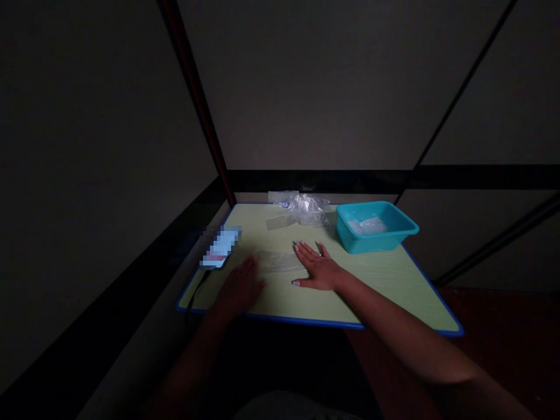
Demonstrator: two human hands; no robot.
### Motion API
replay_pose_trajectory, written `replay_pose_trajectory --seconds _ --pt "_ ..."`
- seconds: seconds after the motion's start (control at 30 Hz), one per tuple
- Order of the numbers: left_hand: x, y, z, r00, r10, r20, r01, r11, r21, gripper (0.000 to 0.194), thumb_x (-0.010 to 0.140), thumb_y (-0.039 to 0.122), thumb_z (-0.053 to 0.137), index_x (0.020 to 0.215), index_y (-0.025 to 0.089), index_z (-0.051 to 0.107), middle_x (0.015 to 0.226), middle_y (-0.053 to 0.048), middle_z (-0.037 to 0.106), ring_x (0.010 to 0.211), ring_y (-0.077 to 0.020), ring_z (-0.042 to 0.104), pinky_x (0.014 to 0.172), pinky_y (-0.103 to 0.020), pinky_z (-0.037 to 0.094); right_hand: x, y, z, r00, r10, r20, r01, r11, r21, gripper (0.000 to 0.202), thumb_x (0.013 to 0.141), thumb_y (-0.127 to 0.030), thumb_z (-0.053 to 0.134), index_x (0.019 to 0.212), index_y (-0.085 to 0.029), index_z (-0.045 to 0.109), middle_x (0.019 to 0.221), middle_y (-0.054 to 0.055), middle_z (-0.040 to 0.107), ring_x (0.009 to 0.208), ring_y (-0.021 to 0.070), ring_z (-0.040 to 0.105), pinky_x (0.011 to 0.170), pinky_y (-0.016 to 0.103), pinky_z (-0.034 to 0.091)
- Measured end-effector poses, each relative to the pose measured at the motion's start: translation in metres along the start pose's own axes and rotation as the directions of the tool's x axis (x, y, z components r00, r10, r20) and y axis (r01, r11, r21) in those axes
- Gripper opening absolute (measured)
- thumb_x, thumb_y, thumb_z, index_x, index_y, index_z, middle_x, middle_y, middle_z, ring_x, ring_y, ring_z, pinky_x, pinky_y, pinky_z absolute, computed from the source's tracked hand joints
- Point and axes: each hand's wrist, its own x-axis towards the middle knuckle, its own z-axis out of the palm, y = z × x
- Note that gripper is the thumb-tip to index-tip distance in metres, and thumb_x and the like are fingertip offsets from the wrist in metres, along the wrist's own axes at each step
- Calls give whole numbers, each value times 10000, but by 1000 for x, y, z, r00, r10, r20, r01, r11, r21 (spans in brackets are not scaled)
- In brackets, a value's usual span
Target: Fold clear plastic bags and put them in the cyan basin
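Bag: a clear, thin bag (280, 262) lay lengthwise across the table (371, 297), between the two hands, wrinkles showing along its film.
Right hand: the right hand (320, 271) rested palm down at the bag's right end, fingers spread and thumb out; it gripped nothing and seemed to pin the film.
Left hand: the left hand (240, 286) was low at the bag's left end, its fingertips beside or on the film; blur and shadow hid whether it pinched anything.
Smoothing: this looked like the step in hand, and it called for one end held firm while the other palm swept lightly outward, chasing creases and air toward the edge.
Pressure: thin film would likely have slid or folded under a hard push, so a flat palm suited it better than fingertips or nails.
Pile: more clear bags lay in a loose pile (310, 211) at the table's far side, apart from the hands.
Basket: the blue basket (371, 244), right of the pile, held some clear film.
Screen: a lit screen (222, 248) lay at the left edge, a reason to keep left-hand sweeps short.
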Motion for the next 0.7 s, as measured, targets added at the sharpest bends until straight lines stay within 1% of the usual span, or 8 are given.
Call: replay_pose_trajectory --seconds 0.13,0.23,0.3,0.37,0.47,0.53,0.63,0.7 --pt "0 3 2 994 -97 -43 99 993 60 627 944 375 373 1457 23 297 1541 -217 269 1440 -288 237 1135 -453 275 -1 0 0 1000 -6 -2 6 1000 12 1041 816 -788 358 1528 -147 -50 1583 138 17 1467 316 32 1117 603 -80" --pt "0 8 4 973 -210 -100 218 972 83 668 928 416 406 1428 -21 325 1506 -272 309 1421 -337 271 1109 -480 305 0 1 0 1000 -18 -8 19 999 26 1038 817 -789 356 1526 -152 -54 1584 137 29 1466 315 44 1121 595 -80" --pt "0 15 4 960 -238 -148 253 963 92 678 925 429 417 1421 -26 333 1503 -288 300 1420 -357 262 1099 -496 312 0 1 0 1000 -17 -7 18 999 36 1038 816 -791 355 1526 -154 -53 1583 138 29 1466 315 49 1122 594 -77" --pt "2 28 4 966 -188 -180 205 975 87 655 937 420 403 1439 8 319 1529 -261 257 1435 -345 225 1102 -511 306 0 1 0 1000 -14 -4 14 999 41 1036 816 -788 359 1528 -149 -41 1581 143 33 1466 316 54 1121 597 -76" --pt "7 57 2 990 0 -140 3 1000 23 667 950 455 362 1461 31 296 1555 -225 201 1449 -316 190 1115 -513 296 0 0 0 1000 -17 2 17 999 34 1011 830 -756 383 1532 -139 -5 1579 151 52 1466 314 57 1119 602 -76" --pt "14 78 1 986 100 -136 -105 994 -32 679 955 494 329 1461 42 309 1550 -220 226 1450 -310 192 1127 -519 275 1 0 0 1000 -8 12 8 1000 27 975 847 -706 416 1534 -135 24 1577 156 62 1466 311 60 1120 607 -60" --pt "29 100 0 981 155 -115 -166 982 -94 703 952 539 301 1481 76 288 1557 -186 229 1453 -285 195 1146 -500 245 2 1 1 999 5 32 -5 1000 6 897 873 -590 459 1534 -121 77 1574 160 59 1468 293 67 1124 605 -35" --pt "39 103 1 985 153 -85 -161 981 -106 702 955 542 288 1484 80 282 1558 -173 235 1452 -270 205 1152 -489 237 2 2 2 999 -4 40 4 1000 -10 867 876 -546 463 1531 -104 105 1573 159 54 1470 278 65 1128 595 -40"
